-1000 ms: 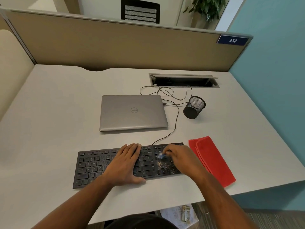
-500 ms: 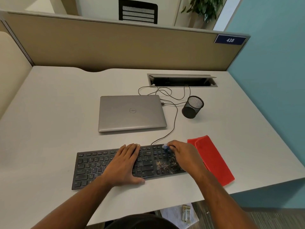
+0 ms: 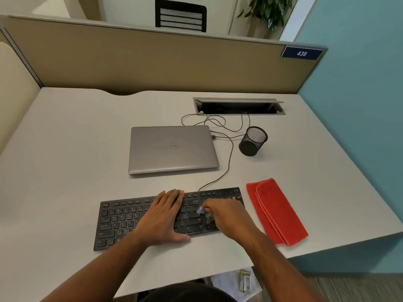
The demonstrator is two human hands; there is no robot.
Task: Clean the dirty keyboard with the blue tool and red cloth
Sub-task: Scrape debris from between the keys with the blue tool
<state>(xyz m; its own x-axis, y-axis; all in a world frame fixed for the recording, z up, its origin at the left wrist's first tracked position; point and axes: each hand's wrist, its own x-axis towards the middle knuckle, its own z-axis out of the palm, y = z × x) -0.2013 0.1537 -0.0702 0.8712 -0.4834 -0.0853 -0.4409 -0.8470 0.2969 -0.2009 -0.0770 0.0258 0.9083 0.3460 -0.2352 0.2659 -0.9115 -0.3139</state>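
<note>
The keyboard (image 3: 139, 219), a black wired one, lies near the front edge of the desk (image 3: 65, 149), in front of the closed silver laptop (image 3: 172, 149). The left hand (image 3: 162, 216) lies flat on the middle keys with the fingers straight and close together, thumb out to the side; it seems to hold the keyboard in place. The right hand (image 3: 226, 216) is over the right part of the keyboard and pinches a small blue tool (image 3: 200, 211) with its fingertips; only the tip of the tool shows, pointing left onto the keys. Light crumbs (image 3: 210, 219) lie on the keys just beside this tip and under the hand.

I judge that the brushing step is in hand: the tool loosens and gathers the dirt, and the red cloth (image 3: 277, 212), folded on the desk just right of the keyboard, is not yet used. The next move calls for short strokes that push the crumbs off the keys, with the left hand keeping the board steady; after that the cloth must be picked up for wiping.

Compared with half a second ago, the tool tip has come nearer and lower, from the far row of keys down to the middle rows beside the crumbs. The left hand and the cloth have not moved
</note>
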